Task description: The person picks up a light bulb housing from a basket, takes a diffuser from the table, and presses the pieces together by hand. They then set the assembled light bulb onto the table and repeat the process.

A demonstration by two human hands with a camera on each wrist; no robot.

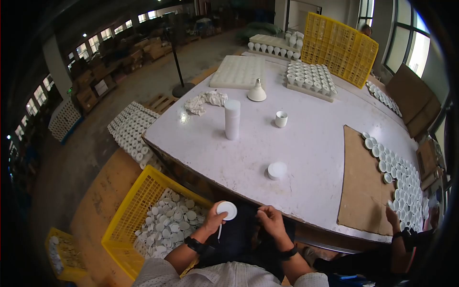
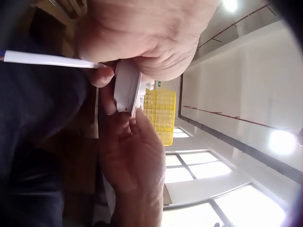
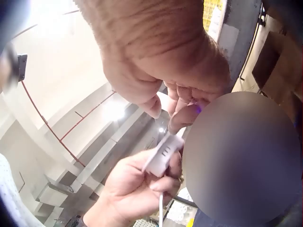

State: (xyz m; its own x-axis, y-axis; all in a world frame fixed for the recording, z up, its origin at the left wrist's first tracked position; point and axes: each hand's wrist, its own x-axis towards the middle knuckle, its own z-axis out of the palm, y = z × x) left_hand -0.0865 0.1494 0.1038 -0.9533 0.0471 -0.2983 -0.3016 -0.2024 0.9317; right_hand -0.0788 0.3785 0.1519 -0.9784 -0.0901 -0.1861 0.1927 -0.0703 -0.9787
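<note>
In the head view, my left hand (image 1: 209,224) grips a round white disc part (image 1: 226,210) at the table's near edge, a thin white lead (image 1: 220,232) hanging below it. The left wrist view shows the part (image 2: 127,87) edge-on under my left palm (image 2: 147,40), the white lead (image 2: 52,59) stretching left. My right hand (image 1: 271,222) is beside it, fingers loosely curled. From the right wrist, a gap shows between my right thumb and fingers (image 3: 183,116), nothing visible in it; dark slots mark the part's side (image 3: 163,155).
A yellow crate (image 1: 119,215) of white discs stands at lower left. On the table (image 1: 306,158) are a white cylinder (image 1: 232,119), a cup (image 1: 281,119), a round white piece (image 1: 277,171), a bulb (image 1: 256,92) and a cloth (image 1: 205,102). Another person's hand (image 1: 393,217) is at right.
</note>
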